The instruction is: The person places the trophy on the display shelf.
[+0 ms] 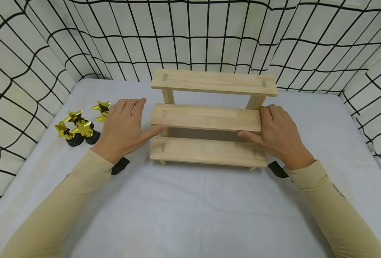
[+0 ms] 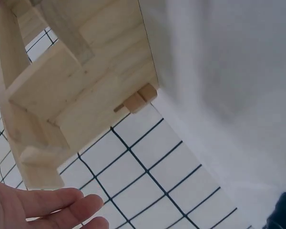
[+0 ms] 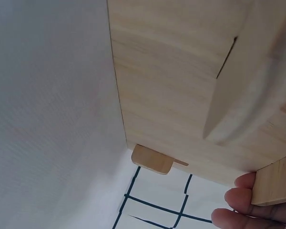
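A three-tier wooden stand (image 1: 206, 117) of pale boards stands on the white cloth. My right hand (image 1: 279, 134) grips the right end of its middle board, thumb on the front edge and fingers behind; the right wrist view shows the fingertips (image 3: 238, 198) against the wood. At the left end, my left hand (image 1: 124, 125) is spread, its thumb tip right at the middle board's corner. In the left wrist view its fingers (image 2: 62, 205) are extended beside the stand, holding nothing. Gold star trophies (image 1: 84, 129) with black bases stand behind and left of this hand, some partly hidden by it.
White cloth (image 1: 190, 215) covers the table. Black wire grid panels (image 1: 206, 39) rise along the back and both sides, close behind the stand. A black strap (image 1: 277, 169) shows under the right wrist, another (image 1: 120, 166) under the left.
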Motion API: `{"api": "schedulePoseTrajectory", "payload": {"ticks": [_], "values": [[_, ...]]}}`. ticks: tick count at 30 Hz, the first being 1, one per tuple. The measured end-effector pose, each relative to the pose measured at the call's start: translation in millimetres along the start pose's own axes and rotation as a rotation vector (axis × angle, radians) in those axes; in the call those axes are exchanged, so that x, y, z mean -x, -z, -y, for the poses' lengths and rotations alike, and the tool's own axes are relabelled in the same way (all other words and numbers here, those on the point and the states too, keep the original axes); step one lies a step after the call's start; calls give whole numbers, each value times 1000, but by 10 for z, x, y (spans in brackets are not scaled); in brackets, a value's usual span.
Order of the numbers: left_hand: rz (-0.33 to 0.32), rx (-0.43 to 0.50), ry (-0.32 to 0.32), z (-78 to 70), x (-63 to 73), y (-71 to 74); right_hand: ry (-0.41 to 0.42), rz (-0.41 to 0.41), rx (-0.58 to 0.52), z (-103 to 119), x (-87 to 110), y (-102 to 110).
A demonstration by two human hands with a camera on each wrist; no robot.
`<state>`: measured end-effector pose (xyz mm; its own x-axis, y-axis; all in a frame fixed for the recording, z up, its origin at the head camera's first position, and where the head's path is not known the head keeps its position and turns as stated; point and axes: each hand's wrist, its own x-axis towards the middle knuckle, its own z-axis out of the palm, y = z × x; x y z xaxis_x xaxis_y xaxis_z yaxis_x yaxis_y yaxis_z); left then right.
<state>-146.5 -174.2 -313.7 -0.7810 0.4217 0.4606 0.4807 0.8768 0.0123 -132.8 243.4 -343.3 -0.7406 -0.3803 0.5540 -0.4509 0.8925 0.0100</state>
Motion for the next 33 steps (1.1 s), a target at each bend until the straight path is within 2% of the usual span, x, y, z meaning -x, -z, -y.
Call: {"api": "schedulePoseTrajectory", "payload": {"ticks": [4,7,15,18,26,31,33], "values": [[-68,-22,7,83,60,66,-8,-9,-10,0,3,-6],[-87,-27,40,140,93,129,-18,-5,-19,3,5,-6],[-32,41,202,317,181,300,-22,-17,-36,10,1,-6],[-34,69,245,384,203,339,-26,-16,-30,15,-4,-6],[1,138,271,639,301,457,-31,-22,-28,18,-5,-10],[-95,159,271,813,342,504,-26,-33,-25,17,-5,-23],[-111,157,284,881,358,508,-23,-39,-24,15,-6,-27]]}}
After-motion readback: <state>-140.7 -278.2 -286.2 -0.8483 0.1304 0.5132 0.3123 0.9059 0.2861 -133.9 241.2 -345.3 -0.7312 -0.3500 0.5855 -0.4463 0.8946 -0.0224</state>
